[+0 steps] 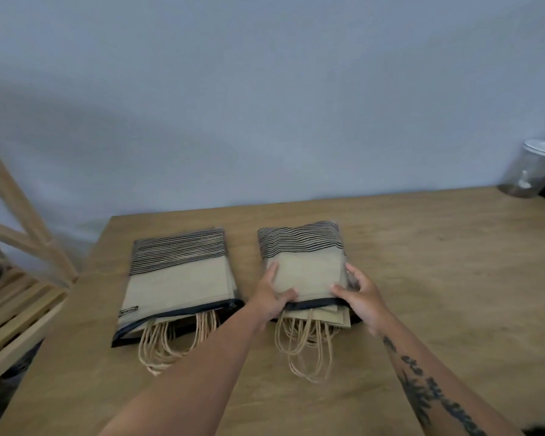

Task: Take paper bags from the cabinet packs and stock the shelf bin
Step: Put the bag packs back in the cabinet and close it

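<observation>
So I've got two packs of bags lying flat on the tabletop [422,278], handles spilling out toward me. My left hand [272,295] and right hand [361,295] are both clamped on the near end of the right pack [306,265], thumbs on top. The left pack [178,278] sits just beside it, untouched. A wooden shelf [16,278] is off to the left.

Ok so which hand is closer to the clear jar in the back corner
Right. The right hand grips the right pack's edge on the side facing the jar; the left hand holds the opposite edge, farther off.
</observation>
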Available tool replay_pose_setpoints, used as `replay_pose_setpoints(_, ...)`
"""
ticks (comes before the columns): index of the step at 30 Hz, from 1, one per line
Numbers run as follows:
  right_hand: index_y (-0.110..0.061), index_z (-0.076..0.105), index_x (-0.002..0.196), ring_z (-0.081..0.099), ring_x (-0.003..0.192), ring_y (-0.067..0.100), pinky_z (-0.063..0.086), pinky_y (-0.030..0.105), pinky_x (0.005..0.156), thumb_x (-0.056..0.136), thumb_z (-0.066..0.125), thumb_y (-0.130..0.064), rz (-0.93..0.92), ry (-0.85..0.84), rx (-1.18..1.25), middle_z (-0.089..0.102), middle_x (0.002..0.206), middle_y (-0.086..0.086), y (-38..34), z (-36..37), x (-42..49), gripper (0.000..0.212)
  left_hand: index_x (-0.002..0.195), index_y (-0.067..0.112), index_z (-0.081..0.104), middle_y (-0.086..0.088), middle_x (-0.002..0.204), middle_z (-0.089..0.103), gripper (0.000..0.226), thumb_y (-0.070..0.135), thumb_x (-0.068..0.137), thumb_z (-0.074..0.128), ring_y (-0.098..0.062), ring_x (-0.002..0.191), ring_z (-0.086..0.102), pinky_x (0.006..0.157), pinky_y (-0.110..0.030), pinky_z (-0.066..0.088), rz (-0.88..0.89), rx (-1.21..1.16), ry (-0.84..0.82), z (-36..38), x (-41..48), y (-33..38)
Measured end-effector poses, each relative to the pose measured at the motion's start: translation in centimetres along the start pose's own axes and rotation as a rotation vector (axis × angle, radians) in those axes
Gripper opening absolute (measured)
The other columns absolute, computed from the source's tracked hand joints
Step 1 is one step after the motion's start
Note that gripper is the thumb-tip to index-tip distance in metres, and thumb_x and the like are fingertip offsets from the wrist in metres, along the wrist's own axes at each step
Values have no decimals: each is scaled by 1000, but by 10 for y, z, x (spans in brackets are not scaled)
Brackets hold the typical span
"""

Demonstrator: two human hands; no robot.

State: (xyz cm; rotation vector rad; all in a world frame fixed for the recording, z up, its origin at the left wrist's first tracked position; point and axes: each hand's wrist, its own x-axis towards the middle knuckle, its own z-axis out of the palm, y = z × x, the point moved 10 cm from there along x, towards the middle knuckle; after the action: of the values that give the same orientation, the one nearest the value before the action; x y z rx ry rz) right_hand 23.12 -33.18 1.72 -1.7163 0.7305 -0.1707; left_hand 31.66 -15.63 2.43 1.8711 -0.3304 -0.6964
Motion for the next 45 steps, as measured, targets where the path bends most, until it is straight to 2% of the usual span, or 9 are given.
replay_pose_setpoints(7,-12,37,139,50,124,22,40,42,106,69,75,3,-26,8,145,48,141,9,-20,18,7,81,150,15,12,-6,149,36,86,-4,84,63,-8,114,42,92,-12,34,118,-170,21,-24,5,25)
replay_pose_setpoints(12,-6,36,140,51,119,17,43,27,95,73,65,15,-137,-17,175,49,139,6,-72,50,11,77,150,19,13,-6,149,36,90,-2,82,66,-16,122,45,106,-28,38,175,-175,100,-76,5,41)
replay_pose_setpoints(23,-11,36,141,49,112,8,49,8,66,73,69,8,-328,-216,93,47,141,0,-145,199,11,78,150,19,13,-6,139,46,93,2,79,70,-21,119,51,106,-37,42,175,-188,343,-226,-28,1)
replay_pose_setpoints(25,-11,36,141,49,117,11,49,12,78,72,70,5,-319,-246,51,45,142,1,-141,219,12,79,150,16,17,-1,138,44,92,4,78,72,-18,117,49,103,-32,43,141,-153,376,-241,-33,-15)
replay_pose_setpoints(28,-11,35,141,46,128,18,40,33,105,70,76,-4,-281,-313,-77,43,145,5,-128,247,12,82,148,12,22,-3,137,46,90,12,75,76,-16,114,48,98,-27,42,68,-67,386,-253,-40,-41)
replay_pose_setpoints(34,-22,39,137,46,127,22,39,37,105,68,79,-32,-272,-331,-245,46,141,6,-141,242,21,81,142,21,36,-2,144,43,94,31,63,85,-18,122,46,101,-32,42,-11,-70,392,-279,-33,-63)
replay_pose_setpoints(39,-29,26,144,37,134,25,32,41,111,72,70,-48,-181,-376,-226,36,148,5,-139,247,40,86,149,37,9,-6,158,16,118,65,55,75,-28,144,20,117,-49,19,-100,-176,384,-288,-24,-69)
replay_pose_setpoints(41,-31,22,145,38,133,24,32,42,111,72,72,-43,-135,-443,-183,34,149,1,-124,261,37,90,148,39,6,-6,157,20,122,61,53,80,-24,139,29,117,-44,24,-133,-210,330,-276,-22,-77)
replay_pose_setpoints(45,-32,15,147,36,131,12,33,35,110,79,70,-30,-202,-432,-66,32,144,-11,-108,262,28,87,151,30,7,-1,150,33,91,26,83,68,-9,121,38,106,-24,29,-49,-264,282,-255,-24,-77)
